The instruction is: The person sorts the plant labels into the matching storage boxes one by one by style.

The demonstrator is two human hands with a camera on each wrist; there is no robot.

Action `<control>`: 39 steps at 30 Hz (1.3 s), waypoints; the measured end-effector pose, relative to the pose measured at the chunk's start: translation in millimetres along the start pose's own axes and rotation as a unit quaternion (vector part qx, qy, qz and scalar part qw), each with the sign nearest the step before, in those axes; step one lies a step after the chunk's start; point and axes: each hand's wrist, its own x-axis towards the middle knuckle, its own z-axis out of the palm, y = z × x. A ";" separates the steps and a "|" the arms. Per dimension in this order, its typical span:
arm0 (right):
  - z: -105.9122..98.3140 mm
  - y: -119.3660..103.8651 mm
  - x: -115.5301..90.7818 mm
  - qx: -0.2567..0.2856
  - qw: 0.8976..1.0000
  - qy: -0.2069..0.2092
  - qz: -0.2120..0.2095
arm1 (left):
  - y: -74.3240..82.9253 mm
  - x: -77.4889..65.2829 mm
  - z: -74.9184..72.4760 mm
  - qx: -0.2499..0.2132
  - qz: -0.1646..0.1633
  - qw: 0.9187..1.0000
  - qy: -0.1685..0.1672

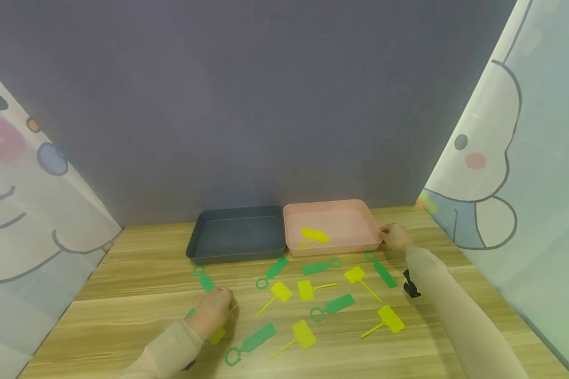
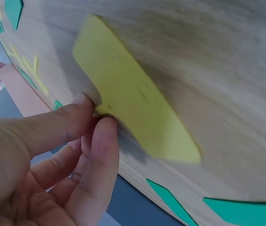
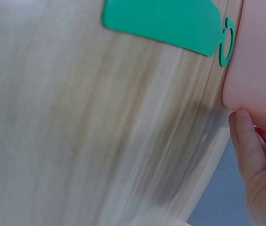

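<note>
Low over the left part of the table, my left hand [image 1: 211, 313] pinches a yellow plastic tag [image 2: 133, 89] by its thin stem between thumb and index finger. The tag's flat face tilts off the wood in the left wrist view. At the right side of the pink tray [image 1: 346, 223], my right hand [image 1: 396, 237] grips the front corner, thumb at the rim and fingers against the outer wall. Two yellow tags [image 1: 321, 237] lie inside that tray. A green tag [image 3: 161, 23] with a ring end lies just in front of the same corner.
A dark blue tray [image 1: 237, 234] stands beside the pink one, their sides together. Several more yellow tags [image 1: 304, 334] and green ring tags [image 1: 259, 337] lie scattered on the wooden table [image 1: 137, 273]. Behind the trays rises a grey panel [image 1: 265, 105].
</note>
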 end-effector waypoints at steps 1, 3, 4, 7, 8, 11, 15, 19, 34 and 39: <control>0.2 -0.1 0.3 0.000 1.000 0.001 0.002 | -0.1 -0.2 0.8 0.002 0.004 1.000 0.004; 0.4 0.6 0.8 -0.001 1.000 0.001 0.001 | -0.1 -0.3 2.2 0.011 0.015 1.000 0.013; 0.7 0.9 1.1 0.002 1.000 0.001 0.002 | -0.3 -0.4 3.0 0.015 0.022 0.999 0.018; 1.3 1.9 1.6 0.008 1.000 0.003 0.005 | 0.5 -1.5 4.1 0.024 0.039 0.998 0.034; 1.3 2.1 1.7 0.007 1.000 0.003 0.003 | 1.0 -2.0 4.3 0.029 0.045 0.998 0.040; 1.9 2.2 2.2 0.006 1.000 0.004 0.003 | 2.9 -4.0 4.5 0.032 0.056 0.997 0.053; 2.3 2.4 3.0 0.007 1.000 0.003 0.006 | 4.1 -5.8 4.9 0.038 0.066 0.995 0.062; 2.1 2.2 2.6 0.011 1.000 -0.002 0.011 | 3.2 -6.3 6.2 0.050 0.085 0.992 0.073; 2.3 1.1 3.0 0.004 1.000 0.002 -0.001 | -0.8 -5.7 7.3 0.070 0.125 0.986 0.080; 2.3 1.8 4.0 0.011 1.000 0.000 -0.001 | -0.7 -4.7 7.0 0.066 0.126 0.987 0.075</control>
